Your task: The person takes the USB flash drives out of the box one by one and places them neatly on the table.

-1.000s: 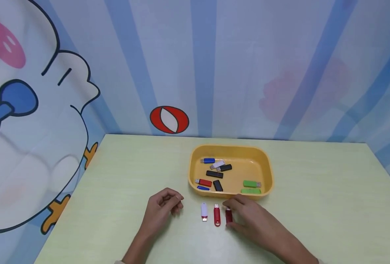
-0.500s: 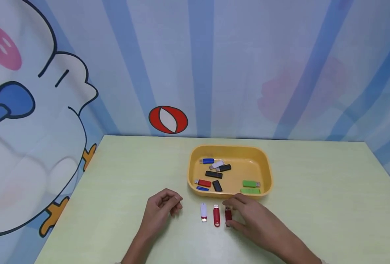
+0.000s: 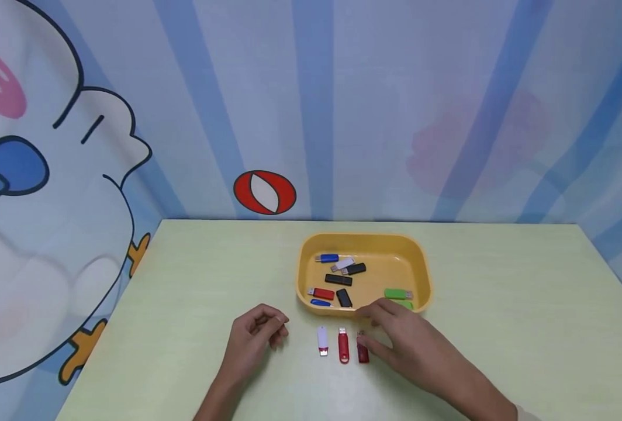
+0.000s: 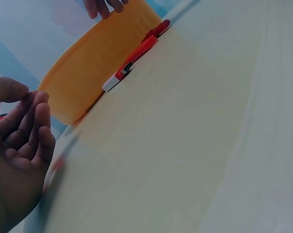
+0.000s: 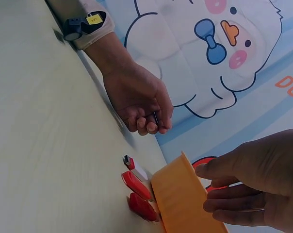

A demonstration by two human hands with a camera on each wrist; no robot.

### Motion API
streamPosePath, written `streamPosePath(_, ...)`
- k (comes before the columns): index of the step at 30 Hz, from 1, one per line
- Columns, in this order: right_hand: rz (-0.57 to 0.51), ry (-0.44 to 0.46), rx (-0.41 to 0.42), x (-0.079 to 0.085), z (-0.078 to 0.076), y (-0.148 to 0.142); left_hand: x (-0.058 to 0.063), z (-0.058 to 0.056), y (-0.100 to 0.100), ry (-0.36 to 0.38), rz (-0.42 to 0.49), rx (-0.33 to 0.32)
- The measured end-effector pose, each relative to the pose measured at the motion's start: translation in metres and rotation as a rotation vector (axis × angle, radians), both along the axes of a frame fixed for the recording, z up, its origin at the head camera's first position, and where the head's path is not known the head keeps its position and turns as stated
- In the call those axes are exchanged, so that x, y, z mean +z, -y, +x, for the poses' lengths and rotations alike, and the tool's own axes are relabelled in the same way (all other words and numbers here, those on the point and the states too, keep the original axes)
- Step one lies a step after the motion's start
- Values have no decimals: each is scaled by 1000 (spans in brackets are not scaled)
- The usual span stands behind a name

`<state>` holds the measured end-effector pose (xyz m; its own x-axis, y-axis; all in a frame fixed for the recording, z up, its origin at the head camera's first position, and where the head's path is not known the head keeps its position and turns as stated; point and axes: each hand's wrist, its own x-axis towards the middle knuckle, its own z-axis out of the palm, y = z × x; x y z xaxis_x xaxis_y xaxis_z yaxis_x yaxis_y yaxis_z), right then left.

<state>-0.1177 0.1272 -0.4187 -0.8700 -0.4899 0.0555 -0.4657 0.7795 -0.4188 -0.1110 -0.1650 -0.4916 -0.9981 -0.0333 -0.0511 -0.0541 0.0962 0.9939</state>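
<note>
In the head view, three USB sticks lie side by side on the table: a white one with a red end [image 3: 322, 339], a red one with a ring end [image 3: 344, 347] and a dark red one [image 3: 363, 353]. My right hand [image 3: 413, 348] hovers beside the dark red stick at the tray's front edge, thumb and fingers apart. The right wrist view shows nothing in that hand [image 5: 258, 182]. To the left of the row my left hand [image 3: 254, 338] idles with loosely curled fingers, holding nothing.
A yellow tray [image 3: 392, 266] stands behind the row. Blue, white, black and red USB sticks lie in its left part, with green sticks [image 3: 395, 293] at the right front, one partly hidden by my right hand. Behind the table [image 3: 505, 304] rises a printed backdrop.
My right hand has let go of the dark red USB stick and risen slightly towards the tray, leaving the stick more exposed. The left hand stays put; the head view shifts a little.
</note>
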Motion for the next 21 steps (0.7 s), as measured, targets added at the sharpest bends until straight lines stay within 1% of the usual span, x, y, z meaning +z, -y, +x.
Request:
streamPosePath(3, 5, -3, -23, 5, -4, 1, -1, 0, 1, -2, 4, 0)
streamPosePath(6, 0, -27, -29, 9, -10, 2, -1, 0, 2, -4, 2, 1)
streamPosePath(11, -45, -68, -28, 13, -20, 2, -1, 0, 2, -12, -2, 0)
streamPosePath(17, -61, -39, -65, 14, -32, 2, -1, 0, 1, -13, -2, -8)
streamPosePath(21, -66, -50, -75, 11, -41, 4, -1, 0, 1, -13, 0, -9)
